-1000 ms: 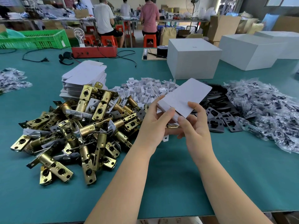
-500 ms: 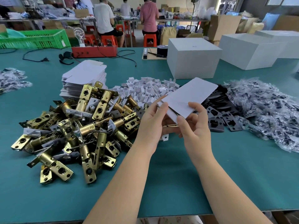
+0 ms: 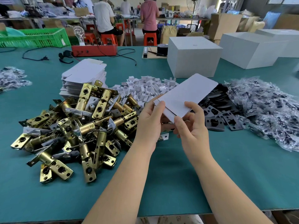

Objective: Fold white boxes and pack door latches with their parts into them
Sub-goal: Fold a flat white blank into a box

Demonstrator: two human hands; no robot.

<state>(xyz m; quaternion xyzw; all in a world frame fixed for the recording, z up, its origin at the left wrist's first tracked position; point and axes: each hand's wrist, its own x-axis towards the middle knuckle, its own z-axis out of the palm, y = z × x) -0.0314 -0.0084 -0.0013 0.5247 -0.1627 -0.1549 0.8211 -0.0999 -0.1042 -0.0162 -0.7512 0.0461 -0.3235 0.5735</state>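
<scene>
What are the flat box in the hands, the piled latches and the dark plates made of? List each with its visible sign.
White box: likely thin card, matte, with crisp fold edges; held by the left hand and right hand.
Latches: metal, apparently brass-plated, glossy gold with silver faceplates.
Dark plates: probably metal with a dull black finish; punched holes show.

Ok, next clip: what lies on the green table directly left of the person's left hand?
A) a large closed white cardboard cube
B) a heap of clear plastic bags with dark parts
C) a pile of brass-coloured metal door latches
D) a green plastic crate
C: the pile of brass-coloured metal door latches lies just left of the left hand, which, with the right hand, holds a flat white cardboard box.
</scene>
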